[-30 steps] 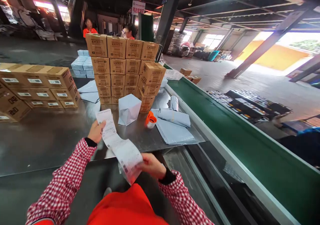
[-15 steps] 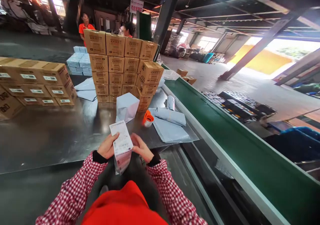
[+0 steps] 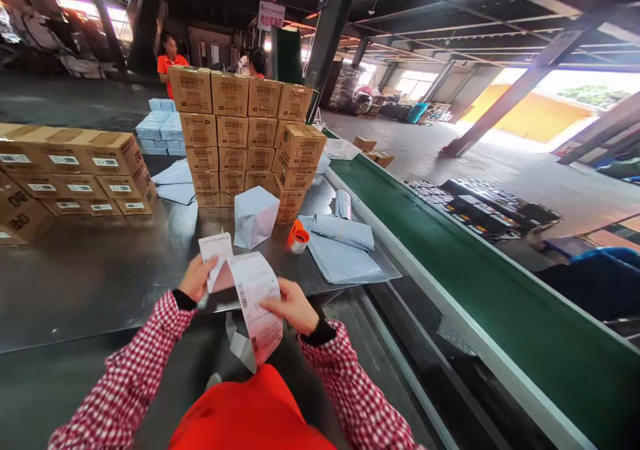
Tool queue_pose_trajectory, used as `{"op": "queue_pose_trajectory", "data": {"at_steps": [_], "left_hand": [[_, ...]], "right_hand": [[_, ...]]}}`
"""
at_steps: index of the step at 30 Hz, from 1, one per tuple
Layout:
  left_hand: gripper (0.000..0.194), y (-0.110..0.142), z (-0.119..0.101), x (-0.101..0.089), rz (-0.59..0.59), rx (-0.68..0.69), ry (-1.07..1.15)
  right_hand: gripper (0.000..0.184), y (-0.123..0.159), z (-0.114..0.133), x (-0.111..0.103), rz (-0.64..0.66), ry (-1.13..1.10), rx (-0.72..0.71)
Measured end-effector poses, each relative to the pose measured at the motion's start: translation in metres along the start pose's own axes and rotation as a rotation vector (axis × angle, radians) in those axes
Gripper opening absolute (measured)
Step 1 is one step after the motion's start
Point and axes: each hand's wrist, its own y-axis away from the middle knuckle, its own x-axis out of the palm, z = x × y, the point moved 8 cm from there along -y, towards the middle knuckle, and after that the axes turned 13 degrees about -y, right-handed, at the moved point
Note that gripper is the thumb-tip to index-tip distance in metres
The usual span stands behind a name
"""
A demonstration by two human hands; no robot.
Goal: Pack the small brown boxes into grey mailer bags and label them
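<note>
My left hand point(image 3: 197, 278) is closed on a small bundle of printed shipping labels point(image 3: 216, 245), thumb on top. A longer strip of shipping labels point(image 3: 253, 283) curves down beside it, its lower end hanging past the table's front edge. My right hand point(image 3: 297, 309) grips that strip by its right side between thumb and fingers. Just beyond the labels stands a pale wrapped parcel point(image 3: 256, 217) on the metal table point(image 3: 125, 270). To its right is an orange-and-white tape dispenser point(image 3: 299, 238), beside flat grey mailing bags point(image 3: 340, 260) with a rolled bag on top.
Stacked cardboard boxes point(image 3: 233, 130) rise behind the parcel, and more boxes point(image 3: 90, 170) line the left. A green conveyor belt point(image 3: 450, 250) runs along the right. A person in an orange shirt point(image 3: 171, 67) stands behind the boxes; another is partly hidden.
My hands have moved apart. The labels, earlier held together as one piece, are now spread: a bundle at left, and a strip drawn out to the right.
</note>
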Motion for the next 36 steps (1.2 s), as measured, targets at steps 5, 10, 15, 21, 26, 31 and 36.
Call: {"op": "queue_pose_trajectory", "data": {"at_steps": [5, 10, 15, 21, 26, 31, 36], "left_hand": [[0.039, 0.054, 0.045, 0.068, 0.338, -0.220, 0.263], [0.014, 0.062, 0.038, 0.066, 0.225, -0.265, 0.248], [0.011, 0.037, -0.002, 0.047, 0.225, -0.210, 0.203], [0.012, -0.012, -0.066, -0.030, -0.173, 0.159, 0.138], [0.017, -0.002, -0.015, -0.011, -0.073, 0.028, 0.048], [0.040, 0.053, 0.044, 0.064, 0.341, -0.242, 0.235], [0.026, 0.069, 0.041, 0.076, 0.341, -0.270, 0.318]], "right_hand": [[0.031, -0.035, 0.013, -0.007, -0.341, 0.432, -0.015], [0.061, -0.024, 0.010, -0.012, -0.340, 0.356, -0.218], [0.071, 0.005, -0.083, 0.021, 0.342, -0.077, 0.219], [0.049, 0.053, -0.089, 0.021, 0.342, -0.057, 0.290], [0.034, 0.022, 0.002, 0.004, 0.058, 0.012, 0.028], [0.025, -0.022, 0.030, -0.006, -0.352, 0.352, -0.107], [0.036, -0.020, 0.020, -0.013, -0.453, 0.507, -0.147]]}}
